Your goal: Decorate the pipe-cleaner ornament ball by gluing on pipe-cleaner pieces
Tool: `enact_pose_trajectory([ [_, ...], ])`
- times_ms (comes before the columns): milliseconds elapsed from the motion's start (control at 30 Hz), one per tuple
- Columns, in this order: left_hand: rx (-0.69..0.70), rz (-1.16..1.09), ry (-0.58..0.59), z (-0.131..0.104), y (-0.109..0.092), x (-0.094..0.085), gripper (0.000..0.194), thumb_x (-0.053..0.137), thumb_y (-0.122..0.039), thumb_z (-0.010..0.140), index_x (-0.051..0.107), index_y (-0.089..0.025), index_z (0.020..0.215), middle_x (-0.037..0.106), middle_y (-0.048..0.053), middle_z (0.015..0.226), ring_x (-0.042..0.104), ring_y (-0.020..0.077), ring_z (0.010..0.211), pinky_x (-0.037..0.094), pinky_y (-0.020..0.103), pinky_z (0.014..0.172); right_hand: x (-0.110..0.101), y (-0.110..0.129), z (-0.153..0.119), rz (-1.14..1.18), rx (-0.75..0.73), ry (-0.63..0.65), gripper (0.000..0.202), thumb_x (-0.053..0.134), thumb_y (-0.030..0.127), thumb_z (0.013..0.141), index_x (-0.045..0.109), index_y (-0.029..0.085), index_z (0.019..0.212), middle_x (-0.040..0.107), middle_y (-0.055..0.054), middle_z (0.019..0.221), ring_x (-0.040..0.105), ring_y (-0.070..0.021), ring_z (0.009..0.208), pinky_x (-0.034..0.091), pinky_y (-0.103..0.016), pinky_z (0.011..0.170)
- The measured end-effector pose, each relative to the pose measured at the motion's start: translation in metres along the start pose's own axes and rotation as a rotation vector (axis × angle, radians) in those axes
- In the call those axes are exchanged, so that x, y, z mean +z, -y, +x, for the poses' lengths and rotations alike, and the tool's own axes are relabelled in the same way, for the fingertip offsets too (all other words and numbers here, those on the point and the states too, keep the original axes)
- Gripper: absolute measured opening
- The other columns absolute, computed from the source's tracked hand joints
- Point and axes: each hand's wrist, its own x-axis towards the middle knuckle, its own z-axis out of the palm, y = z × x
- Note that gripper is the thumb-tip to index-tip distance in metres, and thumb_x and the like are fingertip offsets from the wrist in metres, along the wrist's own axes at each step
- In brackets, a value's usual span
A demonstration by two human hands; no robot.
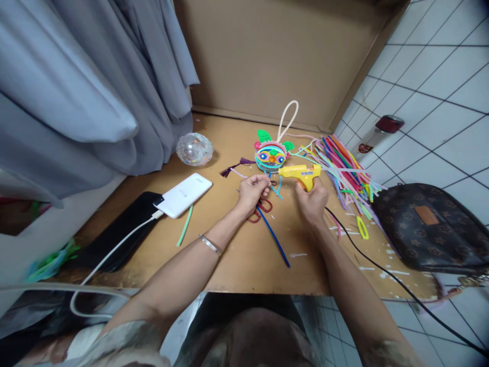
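My right hand (pixel 312 198) is wrapped round the handle of a yellow glue gun (pixel 300 172), whose nozzle points left. My left hand (pixel 253 191) is pinched close to the nozzle; what lies between its fingertips is too small to make out. Just beyond the nozzle stands a colourful round craft face (pixel 271 157) with green leaves, blue eyes and a white loop (pixel 286 120) on top. Beneath my left hand lie red-handled scissors (pixel 263 206), partly hidden. A dark blue strip (pixel 277 238) runs toward the front edge, and a purple tassel (pixel 239 166) lies left of the face.
A clear ball (pixel 194 149) and a white power bank (pixel 185 195) with a cable are at left. At right are a bundle of coloured pipe cleaners (pixel 344 165), a brown patterned bag (pixel 431 227), a lidded bottle (pixel 376 135) and the gun's black cord (pixel 376 262).
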Motion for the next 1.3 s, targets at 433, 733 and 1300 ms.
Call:
enact_pose_trajectory([
  [433,0.007,0.009,0.007,0.0019,0.0036,-0.0018,0.014,0.074,-0.022,0.062,0.068,-0.015,0.073,0.066,-0.003,0.061,0.049,0.0039,0.045,0.041,0.018,0.049,0.0021,-0.0027,-0.0004,0.003,-0.041,-0.026,0.029,0.055,0.043,0.079,0.064,0.019,0.092,0.068,-0.007,0.077,0.057,-0.0228,0.067,0.045,-0.034,0.068],
  [733,0.014,0.007,-0.02,0.002,0.0026,-0.0015,0.012,0.073,-0.019,0.062,0.068,-0.015,0.072,0.066,-0.003,0.061,0.049,0.0034,0.045,0.041,0.017,0.048,0.0013,-0.0007,-0.0007,-0.01,-0.009,-0.007,0.031,0.055,0.045,0.079,0.065,0.018,0.093,0.068,-0.008,0.078,0.058,-0.0234,0.069,0.045,-0.035,0.068],
  [1300,0.015,0.011,0.004,0.0031,0.0048,-0.002,0.011,0.072,-0.02,0.063,0.068,-0.015,0.071,0.066,-0.002,0.062,0.049,0.0041,0.046,0.041,0.018,0.049,0.0066,0.0005,-0.0036,0.009,0.019,-0.008,0.032,0.056,0.044,0.078,0.064,0.018,0.095,0.07,-0.01,0.083,0.061,-0.0258,0.074,0.047,-0.037,0.074],
])
